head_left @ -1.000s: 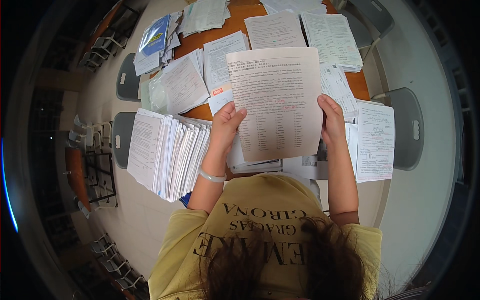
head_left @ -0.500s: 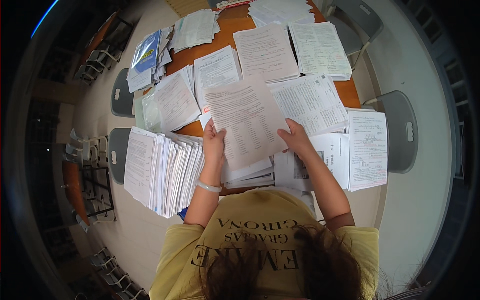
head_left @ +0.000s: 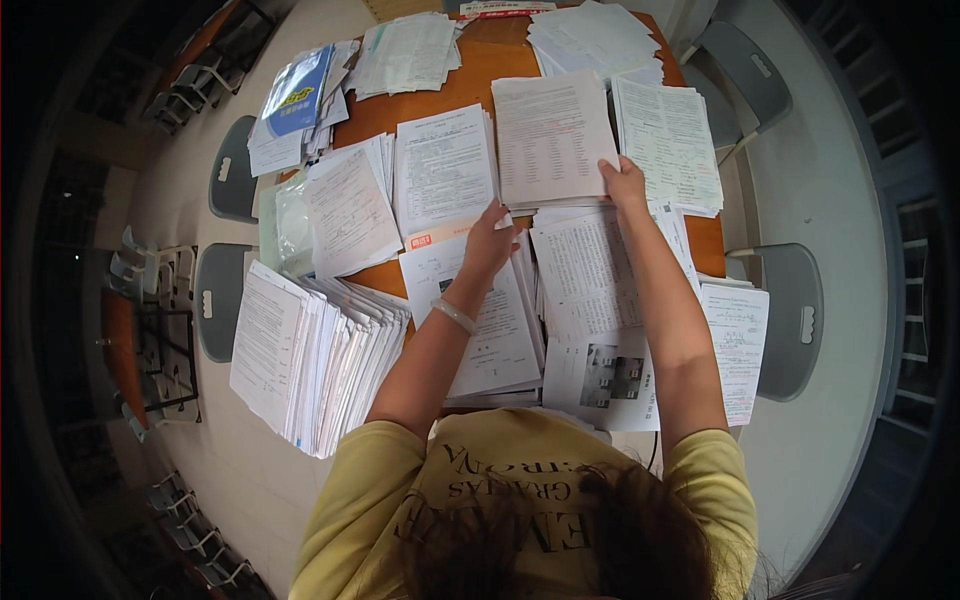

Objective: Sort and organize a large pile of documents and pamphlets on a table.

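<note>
A greyish printed sheet of paper (head_left: pixel 553 140) lies on top of a paper stack at the middle of the far half of the table. My right hand (head_left: pixel 625 187) is closed at its right edge, thumb on the printed face. At the stack's lower left corner is my left hand (head_left: pixel 488 245), its fingers apart and the fingertips near the paper edge. Left of it lies a white stack of papers (head_left: pixel 445 170). Beneath my forearms are a stack with an orange-marked sheet (head_left: pixel 490 330) and a printed pile (head_left: pixel 585 270).
A thick fanned stack (head_left: pixel 300 350) stands at the near left. Further piles include a blue booklet (head_left: pixel 300 90), a greenish stack (head_left: pixel 665 140) and a right-edge stack (head_left: pixel 738 330). Grey chairs (head_left: pixel 790 320) flank the brown table (head_left: pixel 480 60).
The sheet both hands held above the table has moved away from me onto the far stack. My left hand has loosened from it; the right stays at its edge. The view has shifted slightly.
</note>
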Demonstrator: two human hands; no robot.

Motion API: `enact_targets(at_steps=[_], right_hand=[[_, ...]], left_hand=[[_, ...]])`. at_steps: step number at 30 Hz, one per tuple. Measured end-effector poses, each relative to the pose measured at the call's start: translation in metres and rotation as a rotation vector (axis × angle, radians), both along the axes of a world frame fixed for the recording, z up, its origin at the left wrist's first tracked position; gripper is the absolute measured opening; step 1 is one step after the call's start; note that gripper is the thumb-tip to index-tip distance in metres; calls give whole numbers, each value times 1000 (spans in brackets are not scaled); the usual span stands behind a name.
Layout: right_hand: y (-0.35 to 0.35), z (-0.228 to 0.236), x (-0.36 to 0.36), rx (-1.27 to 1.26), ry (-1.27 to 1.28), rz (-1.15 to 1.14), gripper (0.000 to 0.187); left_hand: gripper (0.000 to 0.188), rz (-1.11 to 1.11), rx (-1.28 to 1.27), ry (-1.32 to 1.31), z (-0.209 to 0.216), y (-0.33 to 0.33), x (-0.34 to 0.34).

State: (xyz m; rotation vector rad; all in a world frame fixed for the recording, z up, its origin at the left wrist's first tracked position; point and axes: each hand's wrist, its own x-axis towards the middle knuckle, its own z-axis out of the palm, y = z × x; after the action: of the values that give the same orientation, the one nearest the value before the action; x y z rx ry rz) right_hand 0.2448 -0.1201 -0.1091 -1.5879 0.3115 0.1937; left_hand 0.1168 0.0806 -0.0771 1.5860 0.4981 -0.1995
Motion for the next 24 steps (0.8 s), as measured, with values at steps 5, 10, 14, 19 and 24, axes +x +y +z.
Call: enact_targets(at_steps=[5,10,14,19,24], right_hand=[[-3,-24,6,-355,33,-75,39],[13,-11,-52,-892,-535,-29,39],[27,-15,-127,-515,-523,336,33],[68,-10,-205,-415,-220,745,33],[74,-53,-235,-583,-358,704,45]], left_hand=[[42,6,67,68,-33,21,-29],[33,141,186,-169,-67,76,-114],[35,203,468,-181,-49,93,-154],[45,232,587,-225,-109,103,-212],[50,246,508,-33,-101,82,-234]])
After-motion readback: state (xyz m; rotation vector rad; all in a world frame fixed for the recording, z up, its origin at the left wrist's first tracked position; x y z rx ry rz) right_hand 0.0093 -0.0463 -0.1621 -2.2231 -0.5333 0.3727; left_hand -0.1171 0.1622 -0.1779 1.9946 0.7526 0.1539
